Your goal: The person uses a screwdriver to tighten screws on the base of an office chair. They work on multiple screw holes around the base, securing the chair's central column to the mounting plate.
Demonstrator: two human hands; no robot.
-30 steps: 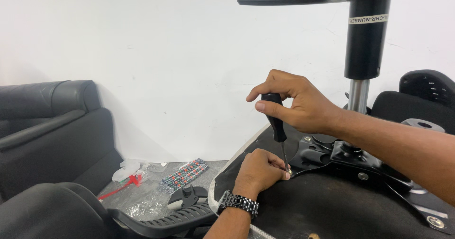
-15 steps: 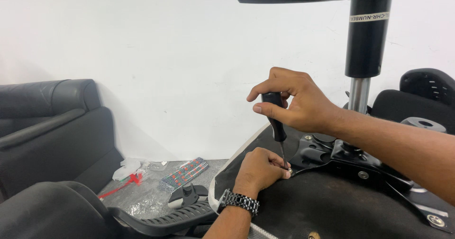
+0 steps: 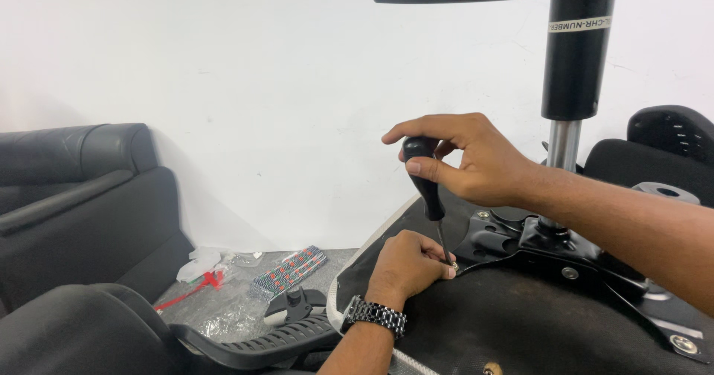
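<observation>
From the head view, the right hand (image 3: 476, 159) wraps its fingers around the black handle of a screwdriver (image 3: 425, 185), its grip pressed together on the handle top with the thumb along the side. The tool stands nearly upright, tilted slightly, its thin metal shaft running down to a small screw (image 3: 454, 268) at the edge of the black metal seat plate (image 3: 520, 245). The left hand (image 3: 407, 267), wearing a metal-link wristwatch (image 3: 373, 317), rests on the dark underside of the chair seat (image 3: 520, 323); its fingertips are pinched close around the screwdriver tip and the screw, steadying them.

The seat lies upside down, and from the plate rises a gas-lift column (image 3: 569, 85), silver below and black above, reaching the chair base at the top of the frame. More screws sit in the plate further right. A black mesh armrest (image 3: 253, 345) lies just left of the seat, at the lower edge.

On the grey floor (image 3: 230, 308) near the white wall lie crumpled clear plastic wrap, a red-handled tool (image 3: 195, 289) and a patterned flat packet (image 3: 288, 272). A black leather sofa (image 3: 82, 196) stands at the left.
</observation>
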